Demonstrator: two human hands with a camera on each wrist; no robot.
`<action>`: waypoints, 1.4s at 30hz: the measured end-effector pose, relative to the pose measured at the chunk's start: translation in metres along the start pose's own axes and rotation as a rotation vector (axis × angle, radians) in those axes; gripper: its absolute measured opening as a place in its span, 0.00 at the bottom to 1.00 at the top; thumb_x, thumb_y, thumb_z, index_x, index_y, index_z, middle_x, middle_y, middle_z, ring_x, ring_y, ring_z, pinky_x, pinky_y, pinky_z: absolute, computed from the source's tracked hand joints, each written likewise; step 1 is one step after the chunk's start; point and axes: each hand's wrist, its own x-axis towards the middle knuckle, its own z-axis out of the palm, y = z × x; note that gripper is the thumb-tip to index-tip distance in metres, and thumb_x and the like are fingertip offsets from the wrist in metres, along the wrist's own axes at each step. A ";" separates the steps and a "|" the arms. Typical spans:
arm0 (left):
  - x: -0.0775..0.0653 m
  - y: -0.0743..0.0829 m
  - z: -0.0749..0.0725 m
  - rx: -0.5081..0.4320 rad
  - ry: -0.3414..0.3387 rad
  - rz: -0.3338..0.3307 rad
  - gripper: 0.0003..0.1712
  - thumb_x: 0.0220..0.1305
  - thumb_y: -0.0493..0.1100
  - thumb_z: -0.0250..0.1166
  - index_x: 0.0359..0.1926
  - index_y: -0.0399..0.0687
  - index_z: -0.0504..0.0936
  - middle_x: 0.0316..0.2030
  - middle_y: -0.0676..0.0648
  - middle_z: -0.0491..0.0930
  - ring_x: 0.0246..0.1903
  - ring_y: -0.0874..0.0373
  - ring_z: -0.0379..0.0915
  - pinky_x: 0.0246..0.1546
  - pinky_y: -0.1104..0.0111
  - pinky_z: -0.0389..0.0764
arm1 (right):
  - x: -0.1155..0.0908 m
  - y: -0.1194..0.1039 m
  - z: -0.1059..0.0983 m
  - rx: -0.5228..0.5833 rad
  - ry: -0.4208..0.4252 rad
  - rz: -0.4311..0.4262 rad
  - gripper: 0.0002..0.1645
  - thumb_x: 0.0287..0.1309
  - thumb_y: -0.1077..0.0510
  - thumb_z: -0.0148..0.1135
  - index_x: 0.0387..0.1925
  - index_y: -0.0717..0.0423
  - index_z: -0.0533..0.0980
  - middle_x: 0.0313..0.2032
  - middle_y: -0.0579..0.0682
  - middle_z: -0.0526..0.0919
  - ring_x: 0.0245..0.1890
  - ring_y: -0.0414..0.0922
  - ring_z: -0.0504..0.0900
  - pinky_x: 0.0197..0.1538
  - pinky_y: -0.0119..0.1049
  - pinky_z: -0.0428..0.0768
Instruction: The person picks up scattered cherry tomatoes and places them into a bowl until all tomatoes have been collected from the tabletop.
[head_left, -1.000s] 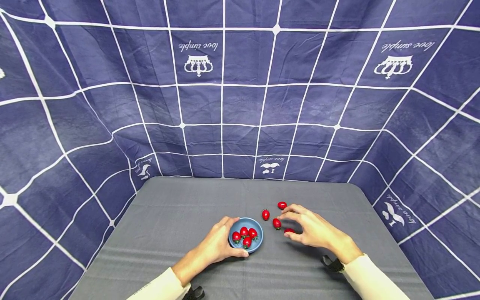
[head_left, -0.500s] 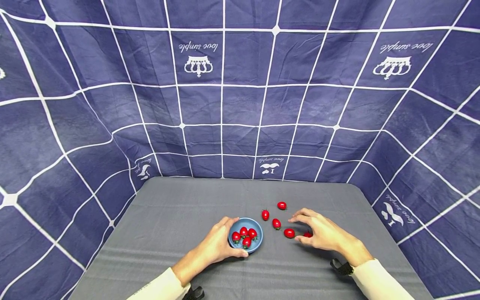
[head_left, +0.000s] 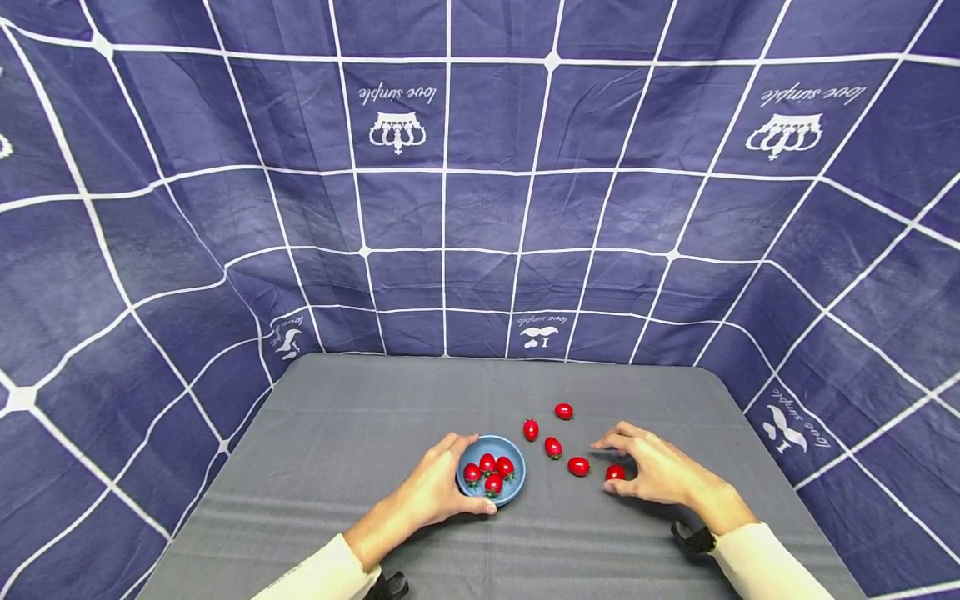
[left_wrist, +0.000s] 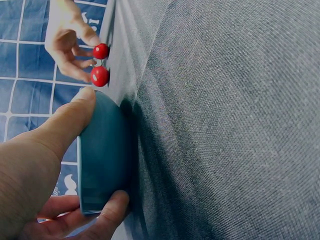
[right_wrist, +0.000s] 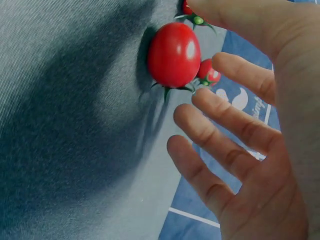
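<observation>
A small blue bowl [head_left: 519, 478] stands on the grey-covered table with several red cherry tomatoes [head_left: 493, 484] inside. My left hand [head_left: 437, 485] holds the bowl from its left side, thumb at the near rim and fingers around the far side; the left wrist view shows the bowl wall [left_wrist: 106, 150] between them. My right hand [head_left: 657, 471] is spread around a cherry tomato [head_left: 615, 472] at the right end of the loose ones, the thumb beside it. In the right wrist view that tomato [right_wrist: 174, 55], with green stem leaves, sits between thumb and parted fingers [right_wrist: 197, 125].
Between bowl and right hand lie more loose cherry tomatoes: one near the hand [head_left: 578, 467], others further left [head_left: 553, 447] and back [head_left: 564, 411], and one behind the bowl's right rim [head_left: 531, 430]. A blue checked cloth [head_left: 480, 208] hangs around the grey table [head_left: 375, 400].
My right hand has drawn right, away from the middle tomatoes, exposing one it partly covered and coming around the rightmost one. My left hand and the bowl have stayed in place.
</observation>
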 end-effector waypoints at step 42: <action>-0.001 -0.002 0.001 -0.004 0.006 0.004 0.65 0.42 0.58 0.99 0.75 0.32 0.81 0.60 0.41 0.87 0.59 0.43 0.89 0.67 0.54 0.90 | 0.003 0.005 0.002 0.065 0.047 -0.131 0.17 0.57 0.61 0.90 0.47 0.49 0.93 0.37 0.36 0.83 0.33 0.26 0.80 0.36 0.25 0.81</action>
